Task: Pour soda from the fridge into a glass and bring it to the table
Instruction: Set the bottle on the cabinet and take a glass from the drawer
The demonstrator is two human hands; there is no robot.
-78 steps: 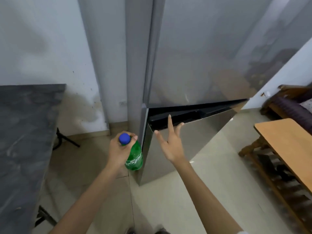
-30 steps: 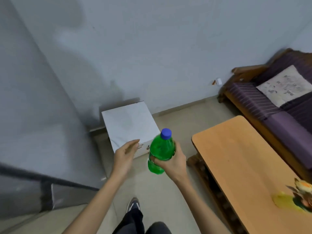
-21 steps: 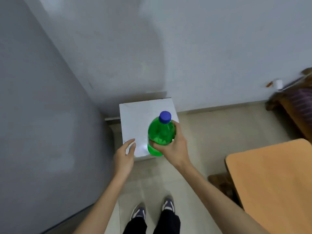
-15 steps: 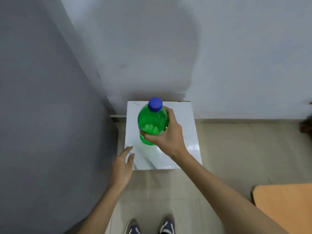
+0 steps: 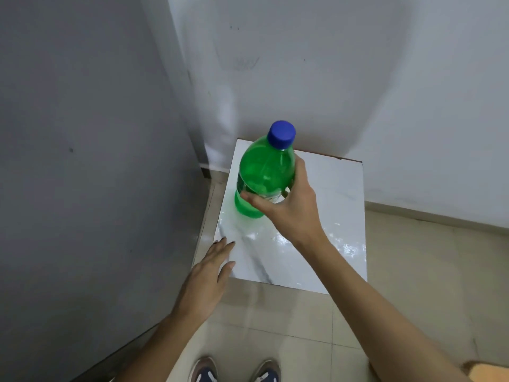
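Observation:
A green soda bottle (image 5: 264,172) with a blue cap (image 5: 281,134) stands upright over the left part of a low white marble-topped stand (image 5: 325,232). My right hand (image 5: 286,208) is wrapped around the bottle's middle from the right. Whether the bottle's base touches the top I cannot tell. My left hand (image 5: 209,274) is flat and empty, fingers together, at the stand's near left corner. No glass is in view.
The grey side of the fridge (image 5: 91,175) fills the left, close beside the stand. A white wall (image 5: 358,92) rises behind. Tiled floor (image 5: 429,285) lies to the right. My shoes (image 5: 237,370) show at the bottom, and a wooden table corner (image 5: 493,372) at the bottom right.
The bottle went from my left hand to my right. I turned away from the fridge door toward the white stand, and the bottle came down over its left part.

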